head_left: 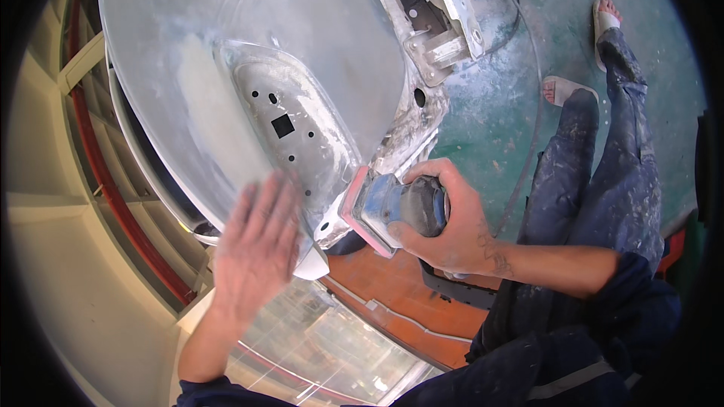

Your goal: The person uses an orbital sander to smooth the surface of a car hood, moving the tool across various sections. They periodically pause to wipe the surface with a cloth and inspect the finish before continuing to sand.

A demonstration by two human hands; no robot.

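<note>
A grey vehicle body panel [317, 15] fills the upper middle, dusty and partly sanded. Its recess [302, 94] has a square hole and several round ones, and a pale smoothed patch [207, 98] lies to the left of it. My left hand [260, 237] is stretched out at the panel's lower edge, fingers extended and slightly blurred, with nothing in it. In my right hand [456, 230] is a blue-and-grey power sander [396, 207], fingers wrapped round its body. The sander's pink-edged pad tilts beside the panel's lower right corner; I cannot tell whether it touches.
A bare metal bracket structure [445, 49] juts from the panel's upper right. A dark hose [537, 68] runs over the dusty green floor [490, 136], near my legs and slippers. An orange surface [407, 294] and a black strip [460, 290] lie below the sander. A red pipe [105, 181] curves at left.
</note>
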